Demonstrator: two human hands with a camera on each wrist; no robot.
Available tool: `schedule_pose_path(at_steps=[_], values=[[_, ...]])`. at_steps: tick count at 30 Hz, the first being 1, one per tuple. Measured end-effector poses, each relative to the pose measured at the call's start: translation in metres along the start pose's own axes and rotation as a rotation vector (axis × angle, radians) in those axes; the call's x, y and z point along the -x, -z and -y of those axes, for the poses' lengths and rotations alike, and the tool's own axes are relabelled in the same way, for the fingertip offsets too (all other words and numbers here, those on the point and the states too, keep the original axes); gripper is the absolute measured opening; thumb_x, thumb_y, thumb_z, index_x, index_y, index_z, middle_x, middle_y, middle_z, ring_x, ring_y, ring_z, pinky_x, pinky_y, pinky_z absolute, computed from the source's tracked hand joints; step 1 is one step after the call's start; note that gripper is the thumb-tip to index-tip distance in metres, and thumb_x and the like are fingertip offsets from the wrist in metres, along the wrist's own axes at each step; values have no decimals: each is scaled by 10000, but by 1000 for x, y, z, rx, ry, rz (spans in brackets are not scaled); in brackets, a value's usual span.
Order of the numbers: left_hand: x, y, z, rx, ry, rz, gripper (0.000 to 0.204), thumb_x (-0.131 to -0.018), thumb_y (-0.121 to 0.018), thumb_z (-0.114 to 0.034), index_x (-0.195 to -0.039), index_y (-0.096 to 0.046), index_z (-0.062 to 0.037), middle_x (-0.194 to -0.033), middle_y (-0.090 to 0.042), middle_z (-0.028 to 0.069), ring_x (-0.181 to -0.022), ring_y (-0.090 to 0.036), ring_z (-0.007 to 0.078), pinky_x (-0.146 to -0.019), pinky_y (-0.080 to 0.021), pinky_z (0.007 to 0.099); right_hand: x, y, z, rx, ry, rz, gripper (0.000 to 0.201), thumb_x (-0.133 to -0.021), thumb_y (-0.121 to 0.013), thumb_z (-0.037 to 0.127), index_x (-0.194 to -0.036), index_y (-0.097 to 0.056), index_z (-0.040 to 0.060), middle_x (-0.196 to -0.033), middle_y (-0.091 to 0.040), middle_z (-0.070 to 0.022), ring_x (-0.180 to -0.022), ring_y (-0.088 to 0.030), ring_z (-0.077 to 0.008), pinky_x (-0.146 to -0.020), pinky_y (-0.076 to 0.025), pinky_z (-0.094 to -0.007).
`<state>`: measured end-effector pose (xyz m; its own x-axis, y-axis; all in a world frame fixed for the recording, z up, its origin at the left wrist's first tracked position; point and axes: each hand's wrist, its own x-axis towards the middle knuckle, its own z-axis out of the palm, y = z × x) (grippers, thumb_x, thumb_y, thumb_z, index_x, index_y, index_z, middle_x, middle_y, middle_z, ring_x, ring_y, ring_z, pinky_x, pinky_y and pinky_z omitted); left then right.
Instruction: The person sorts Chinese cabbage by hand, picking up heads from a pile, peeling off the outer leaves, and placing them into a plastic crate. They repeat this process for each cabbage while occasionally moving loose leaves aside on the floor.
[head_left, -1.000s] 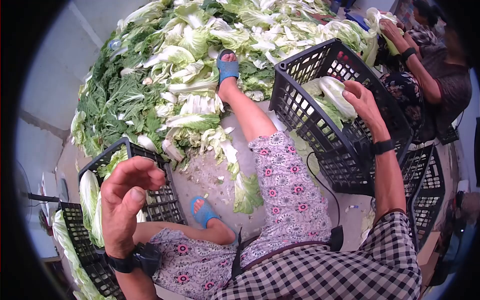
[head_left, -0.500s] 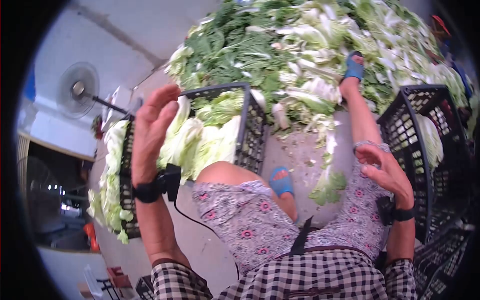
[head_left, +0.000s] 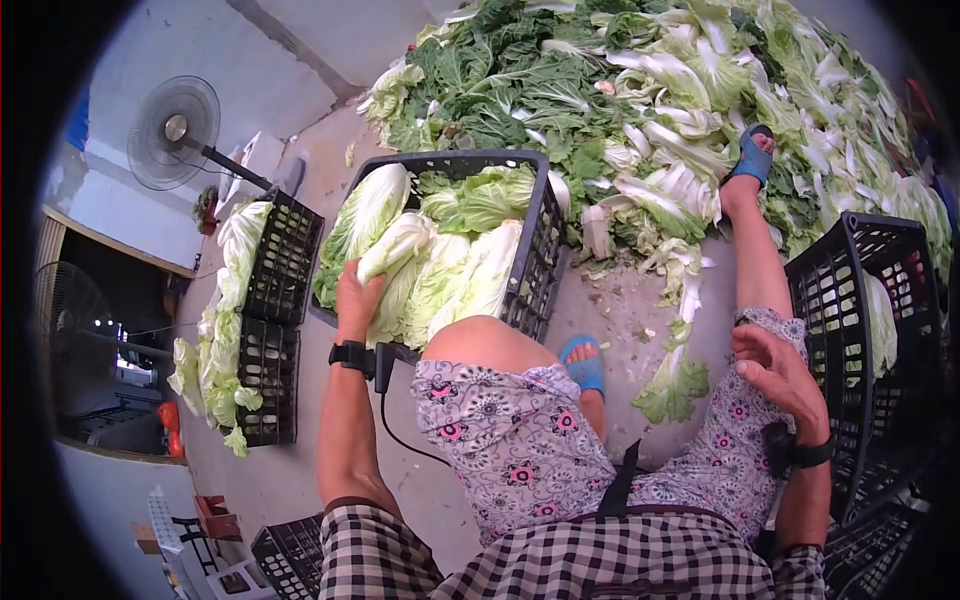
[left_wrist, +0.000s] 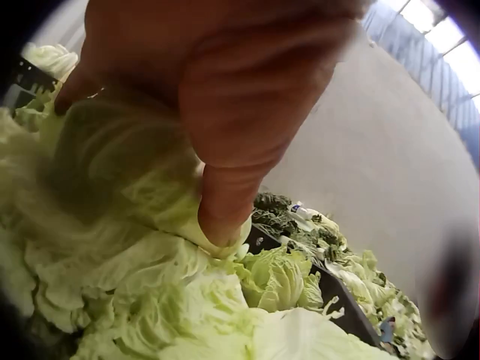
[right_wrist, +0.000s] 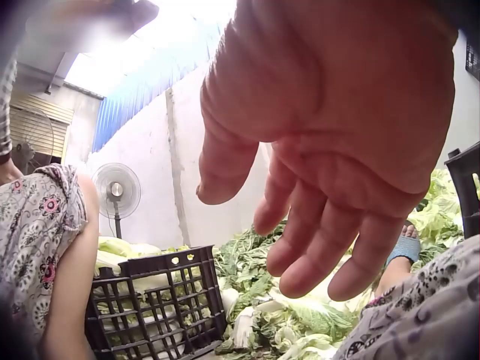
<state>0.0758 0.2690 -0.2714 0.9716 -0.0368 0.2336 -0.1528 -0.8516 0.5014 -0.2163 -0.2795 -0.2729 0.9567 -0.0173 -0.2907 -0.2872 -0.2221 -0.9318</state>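
My left hand (head_left: 357,303) grips the near end of a napa cabbage (head_left: 399,243) in the black crate (head_left: 537,283) at my left knee. Up close in the left wrist view, the thumb presses against the pale green leaves (left_wrist: 135,176), which hide most of the other fingers. More napa cabbages (head_left: 483,275) lie side by side in that crate. Over my right thigh hovers my right hand (head_left: 778,368), holding nothing. Its fingers hang loosely bent in the right wrist view. A second black crate (head_left: 850,262) on my right contains a napa cabbage (head_left: 880,325).
A large heap of loose cabbage leaves (head_left: 520,95) spreads across the floor ahead, and my right foot rests on it. Two crates (head_left: 268,385) of cabbages stand farther left. A standing fan (head_left: 176,128) is by the wall. A cable hangs from my left wrist.
The view has swung left. My left hand has come down from the air onto a cabbage in the left crate. My right hand has left the right crate and its cabbage for my thigh.
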Motion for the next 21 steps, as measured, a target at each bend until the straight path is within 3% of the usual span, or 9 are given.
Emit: schedule_pose_path(at_steps=[2,5,9,12,15,17,19,21], values=[[-6,7,-12,123,-21,-123,295,-741,-675,-92,-1014,-609,-4,-840,-652,63,-773,-574,124,-722,-467,272,-1,-2,0,9,7,18,618,-805,-673,379,-1223,-502,-42,-1091,-590,-146,-1006,-560,-213,-909,-445,-338],[-10,24,-39,667,139,-200,286,-806,-663,-102,-1071,-589,-20,-926,-620,38,-831,-568,111,-729,-469,261,-3,-2,0,0,27,22,611,-807,-680,364,-1228,-500,-41,-1096,-588,-151,-1008,-559,-216,-918,-442,-344],[0,48,-125,1231,163,47,416,-885,-622,-189,-1235,-481,-13,-1115,-594,85,-963,-609,195,-846,-512,328,-3,-4,5,-48,42,6,649,-806,-682,343,-1284,-450,-28,-1146,-570,-158,-1037,-551,-222,-937,-435,-352],[11,52,-178,1283,155,250,421,-912,-577,-186,-1271,-448,-5,-1150,-587,101,-1013,-606,213,-872,-512,350,-2,-10,19,-111,105,-10,702,-803,-680,305,-1350,-372,-8,-1232,-525,-171,-1099,-527,-234,-950,-428,-358],[43,62,-253,1064,2,496,560,-865,-633,-262,-1295,-425,30,-1174,-581,110,-1017,-604,199,-891,-494,329,-5,-20,49,-156,144,-14,820,-755,-691,240,-1421,-260,28,-1345,-444,-155,-1184,-484,-235,-1006,-373,-359],[72,65,-305,965,-105,649,688,-786,-711,-323,-1295,-427,43,-1171,-584,107,-1020,-600,193,-895,-483,315,-8,-33,66,-178,304,-43,842,-741,-733,195,-1422,-262,44,-1366,-416,-191,-1217,-458,-279,-987,-401,-386],[90,55,-334,946,-155,871,746,-736,-755,-343,-1289,-437,44,-1161,-592,98,-1032,-589,182,-903,-468,307,-6,-49,83,-355,481,-30,893,-705,-775,184,-1426,-262,64,-1386,-397,-171,-1241,-438,-261,-1002,-390,-385],[102,44,-353,819,-178,1082,722,-716,-781,-342,-1248,-475,36,-1113,-600,68,-1018,-561,144,-902,-427,268,-1,-55,93,-241,736,-37,868,-697,-798,177,-1408,-312,77,-1349,-457,-135,-1209,-475,-232,-1003,-393,-358]])
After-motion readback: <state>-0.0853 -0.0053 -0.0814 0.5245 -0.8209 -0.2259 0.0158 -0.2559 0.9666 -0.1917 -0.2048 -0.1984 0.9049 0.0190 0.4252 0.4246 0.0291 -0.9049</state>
